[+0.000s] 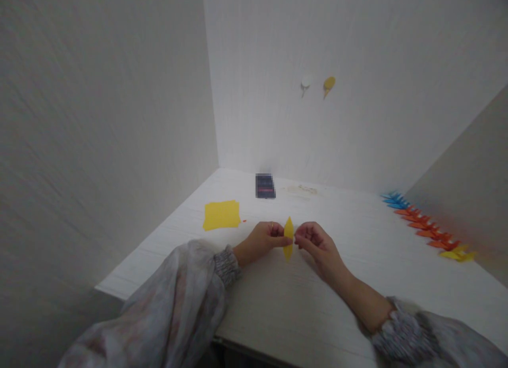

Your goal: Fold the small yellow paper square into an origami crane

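Observation:
My left hand (265, 241) pinches a narrow folded piece of yellow paper (288, 249), its thumb lying across the front. The folded paper stands upright above the white table, pointed at its top and bottom ends. Just beside its right edge is my right hand (317, 244), thumb and fingers drawn together in a pinch. Whether those fingertips touch the paper or hold a bit of it is too small to make out. To the left of my hands lies a flat stack of yellow paper sheets (221, 215).
A small orange scrap (244, 221) lies beside the sheets. Behind is a dark pixelated rectangle (265, 186). Along the right runs a row of folded paper pieces (432, 233), blue, orange and yellow. Two hooks (329, 83) are on the back wall; walls enclose the table (254, 310).

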`<state>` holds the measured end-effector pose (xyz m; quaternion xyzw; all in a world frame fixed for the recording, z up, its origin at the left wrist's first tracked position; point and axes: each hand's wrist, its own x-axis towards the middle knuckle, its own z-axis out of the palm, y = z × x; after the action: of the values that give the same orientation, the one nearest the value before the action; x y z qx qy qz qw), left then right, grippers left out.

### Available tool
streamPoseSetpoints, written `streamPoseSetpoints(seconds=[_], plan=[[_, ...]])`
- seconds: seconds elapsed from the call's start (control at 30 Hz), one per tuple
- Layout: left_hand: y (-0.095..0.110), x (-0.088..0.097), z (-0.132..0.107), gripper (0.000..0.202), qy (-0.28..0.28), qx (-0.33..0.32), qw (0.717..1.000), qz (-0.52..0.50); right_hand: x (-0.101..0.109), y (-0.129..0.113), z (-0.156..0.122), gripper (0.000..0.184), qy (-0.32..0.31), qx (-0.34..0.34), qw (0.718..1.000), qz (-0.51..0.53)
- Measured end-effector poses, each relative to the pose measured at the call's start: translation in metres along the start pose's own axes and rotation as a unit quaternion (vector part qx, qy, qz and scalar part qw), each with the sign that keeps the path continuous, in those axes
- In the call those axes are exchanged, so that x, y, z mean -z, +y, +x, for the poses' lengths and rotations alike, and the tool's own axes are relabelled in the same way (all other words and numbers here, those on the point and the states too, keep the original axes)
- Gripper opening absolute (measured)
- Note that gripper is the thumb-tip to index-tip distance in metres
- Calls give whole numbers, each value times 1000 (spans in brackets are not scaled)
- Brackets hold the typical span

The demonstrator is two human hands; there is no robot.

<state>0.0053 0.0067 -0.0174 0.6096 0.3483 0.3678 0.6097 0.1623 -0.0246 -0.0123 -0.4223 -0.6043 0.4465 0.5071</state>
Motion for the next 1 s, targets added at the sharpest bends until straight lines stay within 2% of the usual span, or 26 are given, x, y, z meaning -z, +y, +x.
streamPoseSetpoints(seconds=[0.17,0.33,0.6,0.87,1.0], plan=[[-7,1,1,28,36,-16,997,69,-3,3,-1,20,-48,18,998,37],[-5,3,-1,29,42,-44,989,133,1,7,-1,17,-58,29,998,0],[-2,1,-5,34,65,-93,989,94,0,4,-1,13,-53,35,997,-47],[4,1,-8,28,28,-142,986,84,1,-7,-4,4,-44,103,992,-55],[10,0,-11,20,42,-187,975,110,2,-7,-5,6,-26,124,989,-77]])
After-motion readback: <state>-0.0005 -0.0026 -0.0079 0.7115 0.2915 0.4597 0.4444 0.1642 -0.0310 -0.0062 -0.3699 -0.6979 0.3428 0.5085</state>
